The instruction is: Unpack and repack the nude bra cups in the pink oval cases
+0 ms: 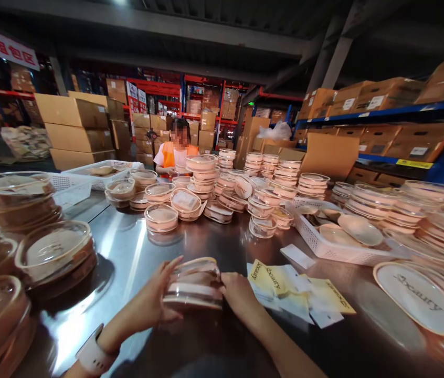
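A clear-lidded round container (pixel 194 291) is held between my hands just above the metal table. My left hand (pixel 158 294), with a white watch strap at its wrist, curves around the container's left side, thumb low and fingers at the top. Curled fingers of my right hand (pixel 238 295) grip the opposite edge; the fingertips are partly hidden. To the right of my right hand lie several yellow and white cards (pixel 285 286) printed with lettering. A small white card (pixel 297 256) rests behind them.
Stacks of similar containers crowd the left (pixel 54 247), the far middle (pixel 202 176) and the right (pixel 419 296). A white basket (pixel 348 256) holds several shallow dishes. Another white basket (pixel 96 181) stands back left. Across the table is a person in an orange vest (pixel 180 153). Shelves hold cartons (pixel 426 142).
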### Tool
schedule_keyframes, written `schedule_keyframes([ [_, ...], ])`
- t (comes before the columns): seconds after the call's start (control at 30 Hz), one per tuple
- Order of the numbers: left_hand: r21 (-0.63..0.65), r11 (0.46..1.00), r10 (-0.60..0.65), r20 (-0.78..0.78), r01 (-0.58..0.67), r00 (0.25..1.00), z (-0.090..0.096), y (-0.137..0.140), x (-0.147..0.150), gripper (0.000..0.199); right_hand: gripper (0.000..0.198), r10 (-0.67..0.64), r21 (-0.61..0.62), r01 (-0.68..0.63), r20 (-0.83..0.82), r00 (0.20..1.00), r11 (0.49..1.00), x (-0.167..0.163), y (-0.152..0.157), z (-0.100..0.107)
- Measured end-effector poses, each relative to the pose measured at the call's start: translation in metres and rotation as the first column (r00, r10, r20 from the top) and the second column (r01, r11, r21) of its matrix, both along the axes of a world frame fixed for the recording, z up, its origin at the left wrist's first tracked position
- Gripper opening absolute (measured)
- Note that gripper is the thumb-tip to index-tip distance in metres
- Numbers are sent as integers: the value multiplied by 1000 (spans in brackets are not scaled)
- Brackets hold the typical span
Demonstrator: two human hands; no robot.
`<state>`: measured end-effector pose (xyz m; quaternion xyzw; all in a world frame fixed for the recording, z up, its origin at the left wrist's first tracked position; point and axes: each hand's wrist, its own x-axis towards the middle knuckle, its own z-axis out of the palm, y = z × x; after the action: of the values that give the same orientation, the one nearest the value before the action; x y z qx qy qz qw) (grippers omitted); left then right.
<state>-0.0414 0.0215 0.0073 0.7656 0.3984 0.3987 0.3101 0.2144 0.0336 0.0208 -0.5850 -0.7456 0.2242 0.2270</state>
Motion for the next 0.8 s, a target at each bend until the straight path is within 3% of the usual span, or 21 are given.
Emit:
schedule_keyframes([
  [0.07, -121, 992, 39, 133, -23, 990, -13, 11, 0, 101, 24, 38, 1, -38, -62, 997, 999, 3, 10, -7],
  [0.2, -303, 952, 67, 364, 50, 929, -30, 22, 8, 110, 29, 102, 60, -89, -264, 959, 994, 4, 16, -19],
  [0.37, -370, 929, 231, 507, -33, 830, -26, 22, 12, 103, 10, 209, 43, -206, -322, 923, 978, 10, 16, -29],
  [0.47, -466, 883, 356, 578, -61, 734, -20, 25, 6, 111, 17, 141, 113, -106, -373, 917, 988, 10, 19, -27],
  [0.53, -471, 879, 386, 607, -77, 694, -14, 25, 2, 106, 24, 0, 128, 82, -542, 841, 988, 7, 19, -23],
  [0.57, -456, 887, 373, 630, -63, 681, -11, 24, 1, 102, 27, -55, 68, 129, -642, 765, 989, 4, 17, -21],
  [0.6, -444, 896, 345, 657, -26, 670, -8, 21, 1, 98, 31, -83, -30, 89, -728, 680, 996, 0, 13, -20],
  [0.63, -431, 902, 306, 684, 28, 662, -6, 18, 3, 94, 36, -82, -143, -52, -789, 609, 988, -5, 7, -20],
  [0.67, -421, 903, 262, 704, 91, 660, -5, 14, 6, 91, 42, -56, -241, -263, -827, 559, 934, -10, 1, -22],
  [0.73, -415, 883, 168, 715, 220, 678, -6, 5, 16, 85, 54, -12, -337, -602, -879, 477, 724, -21, -14, -29],
  [0.77, -416, 871, 131, 709, 261, 692, -8, 1, 21, 84, 58, -13, -347, -674, -894, 448, 652, -27, -21, -34],
  [0.8, -411, 869, 109, 702, 275, 704, -11, -2, 26, 84, 59, -25, -351, -697, -902, 432, 625, -32, -27, -39],
])
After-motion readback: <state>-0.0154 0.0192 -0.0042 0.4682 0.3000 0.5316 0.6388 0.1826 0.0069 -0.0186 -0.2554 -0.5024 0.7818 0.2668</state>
